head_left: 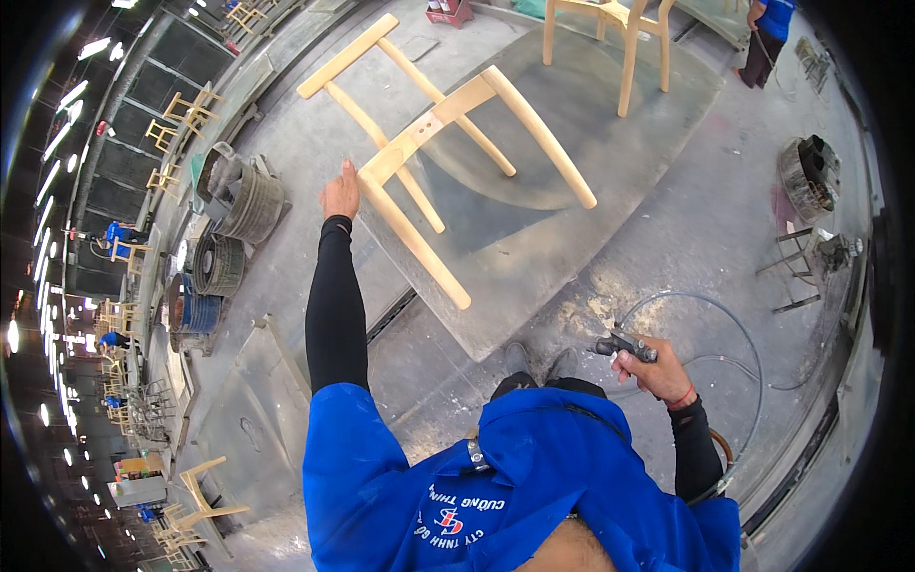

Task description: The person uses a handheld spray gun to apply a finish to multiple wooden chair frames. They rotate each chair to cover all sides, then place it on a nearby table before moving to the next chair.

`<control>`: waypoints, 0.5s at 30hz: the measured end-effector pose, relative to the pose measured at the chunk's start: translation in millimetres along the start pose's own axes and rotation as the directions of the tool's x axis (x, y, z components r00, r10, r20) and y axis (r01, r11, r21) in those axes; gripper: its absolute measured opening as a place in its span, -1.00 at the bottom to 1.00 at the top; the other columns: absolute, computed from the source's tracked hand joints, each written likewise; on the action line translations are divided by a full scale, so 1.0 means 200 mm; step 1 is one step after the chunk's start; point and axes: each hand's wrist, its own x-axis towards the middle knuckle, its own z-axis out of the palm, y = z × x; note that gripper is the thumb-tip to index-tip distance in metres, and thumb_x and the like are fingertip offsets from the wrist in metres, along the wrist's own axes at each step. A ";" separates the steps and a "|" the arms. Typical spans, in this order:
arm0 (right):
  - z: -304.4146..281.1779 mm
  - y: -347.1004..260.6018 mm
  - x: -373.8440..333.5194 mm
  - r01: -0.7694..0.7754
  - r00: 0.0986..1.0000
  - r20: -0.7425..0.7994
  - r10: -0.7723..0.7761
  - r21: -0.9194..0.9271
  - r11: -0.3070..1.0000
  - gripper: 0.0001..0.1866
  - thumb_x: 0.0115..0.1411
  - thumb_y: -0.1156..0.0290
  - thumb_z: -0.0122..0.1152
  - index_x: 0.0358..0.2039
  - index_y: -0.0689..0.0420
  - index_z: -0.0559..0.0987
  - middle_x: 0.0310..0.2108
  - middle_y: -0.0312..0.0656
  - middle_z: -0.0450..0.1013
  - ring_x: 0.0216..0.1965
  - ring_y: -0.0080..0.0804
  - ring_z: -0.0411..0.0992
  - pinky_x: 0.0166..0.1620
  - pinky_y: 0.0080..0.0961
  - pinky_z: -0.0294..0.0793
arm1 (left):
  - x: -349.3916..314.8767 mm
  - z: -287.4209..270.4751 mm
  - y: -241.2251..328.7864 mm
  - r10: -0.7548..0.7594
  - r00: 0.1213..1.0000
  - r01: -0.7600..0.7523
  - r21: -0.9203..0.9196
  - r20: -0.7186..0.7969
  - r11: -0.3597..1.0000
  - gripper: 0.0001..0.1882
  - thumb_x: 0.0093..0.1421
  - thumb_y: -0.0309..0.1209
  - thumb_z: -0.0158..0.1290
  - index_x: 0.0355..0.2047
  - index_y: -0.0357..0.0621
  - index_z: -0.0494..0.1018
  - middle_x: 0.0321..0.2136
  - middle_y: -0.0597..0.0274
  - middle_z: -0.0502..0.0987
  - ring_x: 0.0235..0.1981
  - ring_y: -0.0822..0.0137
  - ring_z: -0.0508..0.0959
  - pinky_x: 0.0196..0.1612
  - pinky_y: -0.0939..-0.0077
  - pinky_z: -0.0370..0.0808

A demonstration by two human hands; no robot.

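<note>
A pale wooden chair frame (438,124), with no seat, stands tilted on a large grey board in front of me. My left hand (340,194), arm stretched forward, is at the near left corner of the frame; its fingers are partly hidden and look closed on the wood. Low on the right, my right hand (658,371) grips a black spray gun (624,346) that points left, away from the frame. A thin grey hose (758,357) loops from the gun around my right forearm.
The frame's large grey board (610,205) also bears a second wooden chair (624,48) at the back. Dirty drums (250,200) stand left, with another drum (808,179) and a metal stool (799,272) right. A person (767,38) stands far right. Several chairs line the left side.
</note>
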 end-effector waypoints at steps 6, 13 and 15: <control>-0.08 -0.11 0.10 0.162 0.986 -0.073 -0.148 0.248 0.955 -0.54 0.38 0.17 0.29 0.10 0.29 0.59 -0.39 -0.24 0.60 -0.54 -0.70 0.46 -0.62 -0.73 0.28 | -0.07 -0.02 0.06 0.000 1.000 0.001 0.047 -0.031 0.999 -0.12 0.46 0.28 -0.48 -0.11 -0.14 0.70 -0.21 -0.29 0.66 0.04 -0.36 0.55 0.38 -0.32 0.01; -0.13 -0.32 0.28 0.309 0.951 -0.101 -0.292 0.315 0.897 -0.46 0.37 0.20 0.30 0.21 0.31 0.52 -0.32 -0.19 0.60 -0.42 -0.66 0.49 -0.54 -0.72 0.34 | -0.08 -0.02 0.04 -0.005 1.000 0.008 0.112 -0.030 0.994 -0.22 0.46 0.21 -0.34 -0.14 -0.19 0.70 -0.24 -0.30 0.65 -0.01 -0.35 0.57 0.30 -0.12 0.26; -0.13 -0.23 0.41 0.276 0.961 -0.069 -0.268 0.234 0.932 -0.49 0.37 0.24 0.30 0.20 0.31 0.54 -0.31 -0.20 0.60 -0.41 -0.65 0.49 -0.51 -0.69 0.38 | -0.08 -0.02 0.05 0.056 0.996 -0.051 0.072 -0.065 0.996 -0.35 0.44 0.11 -0.18 -0.13 -0.21 0.69 -0.23 -0.28 0.66 -0.04 -0.32 0.60 0.23 -0.02 0.38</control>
